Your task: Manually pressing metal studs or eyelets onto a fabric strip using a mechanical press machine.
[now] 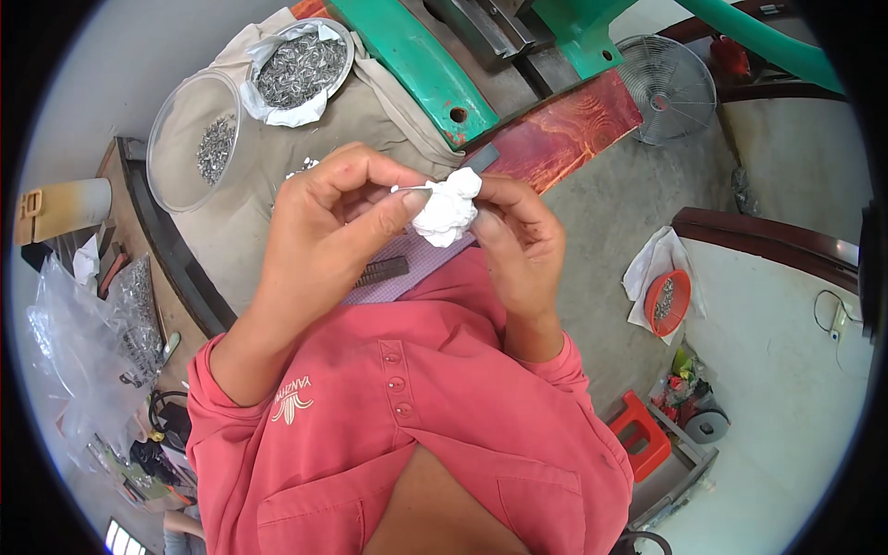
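My left hand (324, 217) is raised in front of my chest, its thumb and forefinger pinched on a thin, small metal-looking piece (411, 189). The piece touches a crumpled white wad (446, 213), which could be cloth or tissue. Around the wad's other side close the fingers of my right hand (523, 245). Below my hands, a dark ridged block (382, 271) rests on a purple checked cloth (427, 268). Part of the left fingers is hidden behind the thumb.
Beyond my left hand, a lined bowl (344, 79) and a clear tub (157, 139) hold small metal parts on beige cloth. A green machine (416, 65) stands ahead on a reddish wooden board (578, 129). To the right are a fan (680, 79), an orange basket (683, 301) and a red stool (643, 435).
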The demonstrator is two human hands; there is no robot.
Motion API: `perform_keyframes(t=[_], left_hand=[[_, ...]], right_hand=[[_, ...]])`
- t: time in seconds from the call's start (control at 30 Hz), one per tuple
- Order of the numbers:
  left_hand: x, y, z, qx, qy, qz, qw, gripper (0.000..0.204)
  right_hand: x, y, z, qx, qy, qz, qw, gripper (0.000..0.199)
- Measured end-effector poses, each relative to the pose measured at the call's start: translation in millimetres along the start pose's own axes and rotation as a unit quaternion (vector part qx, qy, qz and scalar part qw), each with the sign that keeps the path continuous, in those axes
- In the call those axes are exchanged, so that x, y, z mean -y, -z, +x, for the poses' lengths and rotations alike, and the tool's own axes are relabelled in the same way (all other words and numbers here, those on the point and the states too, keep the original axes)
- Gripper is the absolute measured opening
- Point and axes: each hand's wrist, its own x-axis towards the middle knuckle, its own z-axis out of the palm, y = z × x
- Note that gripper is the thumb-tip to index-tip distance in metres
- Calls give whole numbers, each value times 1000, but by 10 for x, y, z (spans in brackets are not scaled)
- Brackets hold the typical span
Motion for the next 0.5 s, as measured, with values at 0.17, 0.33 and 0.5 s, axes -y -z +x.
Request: perform_keyframes(t=[0.17, 0.33, 0.5], left_hand=[[88, -48, -44, 3, -5, 65, 998, 7], [127, 50, -119, 23, -97, 203, 974, 12], [120, 224, -343, -42, -22, 162, 986, 15]], right_hand=[[-4, 15, -58, -41, 41, -146, 988, 28], [148, 424, -43, -173, -1, -243, 954, 21], [208, 1045, 232, -237, -61, -330, 912, 24]])
